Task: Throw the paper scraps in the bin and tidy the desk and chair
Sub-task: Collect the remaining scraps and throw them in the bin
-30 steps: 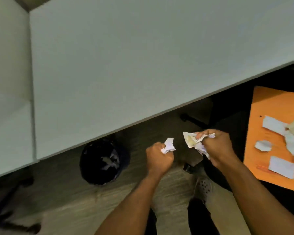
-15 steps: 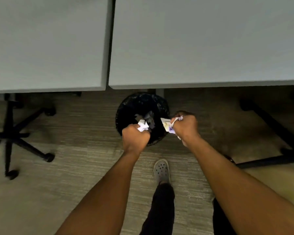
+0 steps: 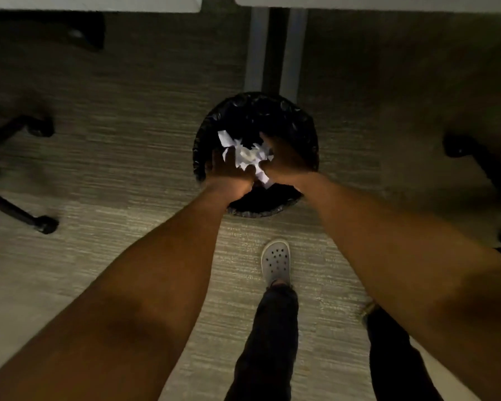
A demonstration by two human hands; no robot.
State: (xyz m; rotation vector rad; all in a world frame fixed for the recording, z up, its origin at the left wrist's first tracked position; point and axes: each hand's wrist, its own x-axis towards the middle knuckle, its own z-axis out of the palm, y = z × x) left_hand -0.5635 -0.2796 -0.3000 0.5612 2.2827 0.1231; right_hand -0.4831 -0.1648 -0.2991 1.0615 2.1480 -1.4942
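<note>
Grey carpet [image 3: 128, 157] with a fine horizontal weave covers the floor, lighter toward the near edge. A grey perforated clog [image 3: 276, 260] points forward on it, with a dark trouser leg [image 3: 268, 342] rising behind it — a second dark trouser leg [image 3: 399, 360] stands to the right. Two pale upright panels [image 3: 274, 50] with a dark gap between them run down from the top edge. Black caster legs of a rolling base [image 3: 18, 211] spread at the left, each ending in a wheel — another black caster leg [image 3: 486, 169] crosses the right side
</note>
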